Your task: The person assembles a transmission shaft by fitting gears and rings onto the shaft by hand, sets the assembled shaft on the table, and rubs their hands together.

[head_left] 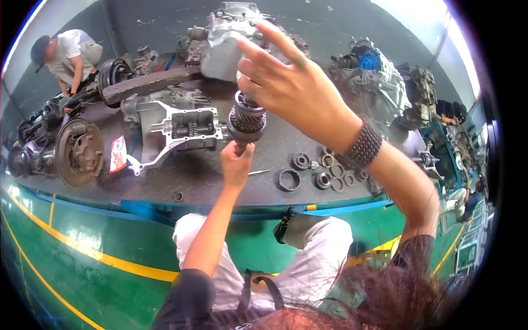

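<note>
My left hand (237, 165) is closed round the lower end of a gear shaft (246, 121). The shaft stands upright above the workbench, with toothed gears and rings stacked along it. Over its top end is my right hand (286, 77), fingers stretched out and spread. The palm side is hidden, so I cannot tell whether the fingertips touch the shaft. To the left of the shaft lies an opened gearbox housing (190, 129) with gears inside. Right of my left hand, several loose gears and rings (323, 180) lie on the bench, and a thin metal tool (259, 172) is beside the shaft.
Large metal housings (225, 47) stand at the back, and another housing (379, 82) with a blue part sits at the right. A rusty brake drum (80, 151), a wooden beam (148, 85) and a red-white card (117, 154) are at the left. Another person (71, 52) works at the far left.
</note>
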Demonstrator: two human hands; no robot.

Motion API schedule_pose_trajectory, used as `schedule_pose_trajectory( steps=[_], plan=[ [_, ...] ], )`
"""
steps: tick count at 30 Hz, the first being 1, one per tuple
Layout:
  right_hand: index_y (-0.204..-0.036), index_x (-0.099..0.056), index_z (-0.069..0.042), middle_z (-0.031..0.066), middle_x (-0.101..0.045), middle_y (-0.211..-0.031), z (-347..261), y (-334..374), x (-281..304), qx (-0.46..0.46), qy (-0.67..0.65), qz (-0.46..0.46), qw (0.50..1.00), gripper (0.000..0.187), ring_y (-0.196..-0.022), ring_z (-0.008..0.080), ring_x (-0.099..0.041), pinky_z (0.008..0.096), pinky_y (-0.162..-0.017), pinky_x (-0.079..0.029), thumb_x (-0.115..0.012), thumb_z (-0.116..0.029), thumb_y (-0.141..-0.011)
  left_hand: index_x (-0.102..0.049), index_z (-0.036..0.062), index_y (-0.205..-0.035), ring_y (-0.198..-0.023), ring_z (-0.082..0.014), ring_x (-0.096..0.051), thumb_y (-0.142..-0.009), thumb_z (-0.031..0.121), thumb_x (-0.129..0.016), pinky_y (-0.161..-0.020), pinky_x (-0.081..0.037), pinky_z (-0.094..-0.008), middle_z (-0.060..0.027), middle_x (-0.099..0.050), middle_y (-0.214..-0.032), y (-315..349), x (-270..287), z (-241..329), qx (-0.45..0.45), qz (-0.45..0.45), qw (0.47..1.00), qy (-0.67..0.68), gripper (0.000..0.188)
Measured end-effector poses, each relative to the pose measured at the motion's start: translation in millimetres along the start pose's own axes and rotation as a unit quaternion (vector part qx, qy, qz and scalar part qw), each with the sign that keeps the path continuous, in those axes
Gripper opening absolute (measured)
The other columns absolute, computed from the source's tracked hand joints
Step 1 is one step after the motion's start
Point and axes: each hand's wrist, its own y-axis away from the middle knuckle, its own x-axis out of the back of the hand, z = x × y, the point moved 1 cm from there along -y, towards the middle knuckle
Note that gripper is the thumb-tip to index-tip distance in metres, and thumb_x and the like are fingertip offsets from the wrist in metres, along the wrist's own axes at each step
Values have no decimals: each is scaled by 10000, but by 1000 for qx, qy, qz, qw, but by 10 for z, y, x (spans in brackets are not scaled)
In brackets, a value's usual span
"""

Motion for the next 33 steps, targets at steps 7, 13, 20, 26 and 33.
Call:
schedule_pose_trajectory(
  steps=[7,13,20,26,33],
  plan=[
    [-763,-625,-174,-68,-628,-620,9,-5,-117,63,-29,-143,987,126,-589,122,-626,304,-677,-410,-713,-255,-802,-669,-19,-817,-646,-69,-500,-927,203,-670,-607,-424,-289,15,-586,-669,37,-112,-224,-36,17,990,-136,247],
    [-690,-587,-159,-97,-533,-548,-110,212,45,108,-11,-48,993,179,-502,119,-523,301,-604,-371,-663,-255,-820,-706,-95,-903,-748,-130,-623,-922,140,-693,-715,-499,-318,-76,-731,-869,184,-144,-403,-35,54,989,-134,237],
    [-696,-558,-143,-112,-501,-539,73,310,515,65,29,-53,996,179,-503,113,-510,291,-625,-367,-666,-242,-799,-679,-99,-839,-726,-161,-636,-864,140,-736,-692,-494,-344,-103,-724,-822,321,-144,-423,-136,228,912,-314,247],
    [-828,-610,-132,-40,-647,-630,154,706,501,-85,-16,-96,992,104,-583,140,-651,324,-593,-416,-645,-225,-856,-748,27,-846,-629,-282,-677,-694,64,-699,-624,-493,-416,-132,-730,-734,190,145,848,-245,147,882,-375,164],
    [-840,-590,-153,-8,-622,-592,-205,802,-43,-148,-151,-83,974,60,-590,184,-679,321,-563,-461,-622,-204,-836,-788,82,-951,-692,-378,-682,-800,198,-732,-660,-504,-444,-184,-711,-793,220,447,726,-147,96,838,-517,198]
  ],
)
